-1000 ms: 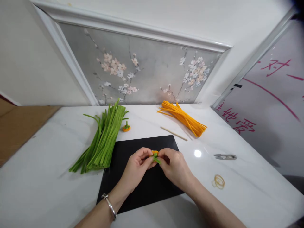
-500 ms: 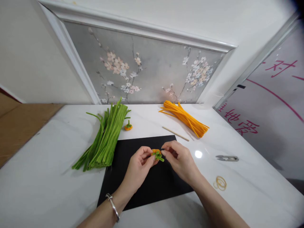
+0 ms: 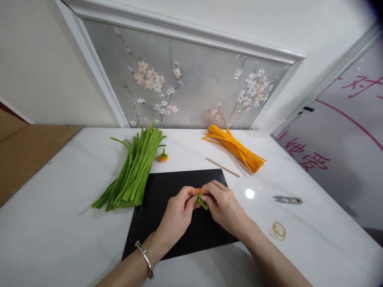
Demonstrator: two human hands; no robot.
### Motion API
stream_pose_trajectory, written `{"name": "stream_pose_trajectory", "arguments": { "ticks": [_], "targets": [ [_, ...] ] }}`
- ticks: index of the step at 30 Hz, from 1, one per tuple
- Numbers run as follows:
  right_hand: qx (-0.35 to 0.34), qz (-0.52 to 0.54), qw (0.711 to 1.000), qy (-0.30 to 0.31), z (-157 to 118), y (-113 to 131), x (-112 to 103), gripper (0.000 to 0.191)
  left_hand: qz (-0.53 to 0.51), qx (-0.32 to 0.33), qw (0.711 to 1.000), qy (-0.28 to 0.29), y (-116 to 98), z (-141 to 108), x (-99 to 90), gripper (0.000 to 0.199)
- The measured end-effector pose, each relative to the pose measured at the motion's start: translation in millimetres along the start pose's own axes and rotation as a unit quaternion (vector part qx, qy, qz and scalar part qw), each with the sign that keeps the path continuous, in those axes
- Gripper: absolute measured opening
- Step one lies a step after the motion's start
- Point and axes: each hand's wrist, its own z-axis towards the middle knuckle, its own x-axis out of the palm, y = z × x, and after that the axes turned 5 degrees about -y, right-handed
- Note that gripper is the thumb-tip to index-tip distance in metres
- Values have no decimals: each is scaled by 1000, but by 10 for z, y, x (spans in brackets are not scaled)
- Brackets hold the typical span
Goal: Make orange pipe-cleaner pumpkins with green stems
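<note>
Above the black mat (image 3: 185, 235), both hands meet at a small orange-and-green pipe-cleaner piece (image 3: 202, 202), whose green stem end points down and to the right. My left hand (image 3: 177, 211) pinches its left side between thumb and fingers. From the right, my right hand (image 3: 226, 203) closes thumb and forefinger on it as well. The fingers cover most of the orange part. A similar finished-looking piece (image 3: 163, 156), with an orange base and upright green stem, stands on the table behind the mat.
Green pipe cleaners (image 3: 136, 171) lie bundled at left, orange pipe cleaners (image 3: 235, 147) at back right. A thin wooden stick (image 3: 223, 167) rests behind the mat. Thread snips (image 3: 287, 200) and rubber bands (image 3: 279, 230) lie at right on the white table (image 3: 60, 223).
My right hand has moved left, and its fingertips now press onto the pipe-cleaner piece. The left hand keeps its pinch. The whole view has shifted slightly.
</note>
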Motion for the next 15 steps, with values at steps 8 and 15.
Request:
{"name": "stream_pose_trajectory", "arguments": {
  "ticks": [8, 15],
  "targets": [
    [81, 42, 996, -17, 5, 23, 15, 10, -62, -19, 998, -7, -52, 7, 22, 9],
    [232, 184, 955, 4, 36, 63, 26, 10, -111, -31, 993, -29, -100, -38, 49, 9]
  ]
}}
